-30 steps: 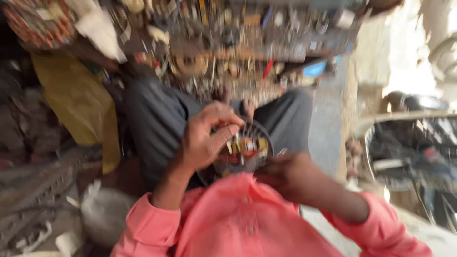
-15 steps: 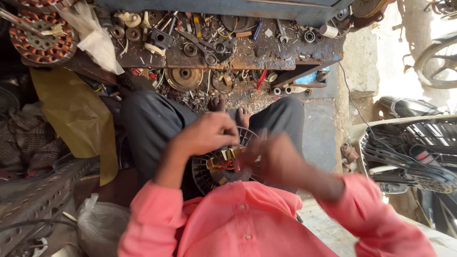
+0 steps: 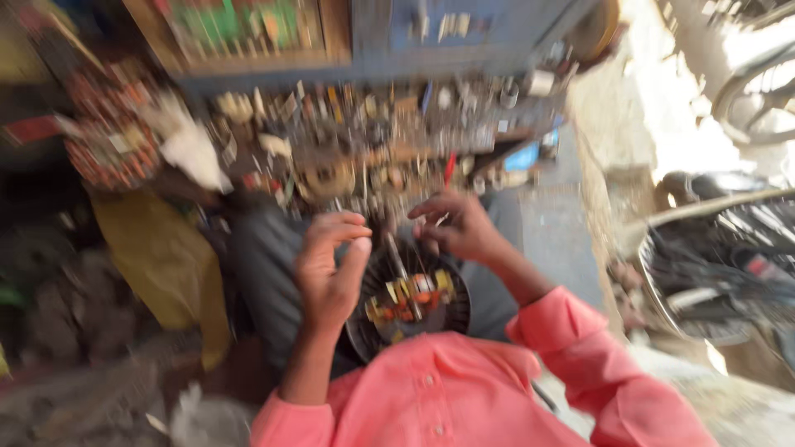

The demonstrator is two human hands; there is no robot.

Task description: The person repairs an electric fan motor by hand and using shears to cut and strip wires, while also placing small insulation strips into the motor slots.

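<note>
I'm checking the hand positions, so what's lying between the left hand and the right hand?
In the head view, a thin metal rod stands between the left hand and right hand, rising from the round dark motor part on the lap.

Left hand (image 3: pixel 330 273) raised, fingers curled, thumb near fingertips. Right hand (image 3: pixel 457 229) forward, fingers bent downward. Both forearms in pink sleeves.

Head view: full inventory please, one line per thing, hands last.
Round motor part: one, black with yellow and red bits, on the lap.
Thin rod: one, metal, standing over the motor part between the hands.
Small parts clutter: many, blurred, mixed metal, on the floor ahead.
Wound coil: one, reddish, upper left.
Yellow cloth: one, left of the legs.
Tyre: one, black, right side.
Left hand: raised over the motor part's left edge, fingers curled.
Right hand: above the motor part, fingertips pinched.
</note>
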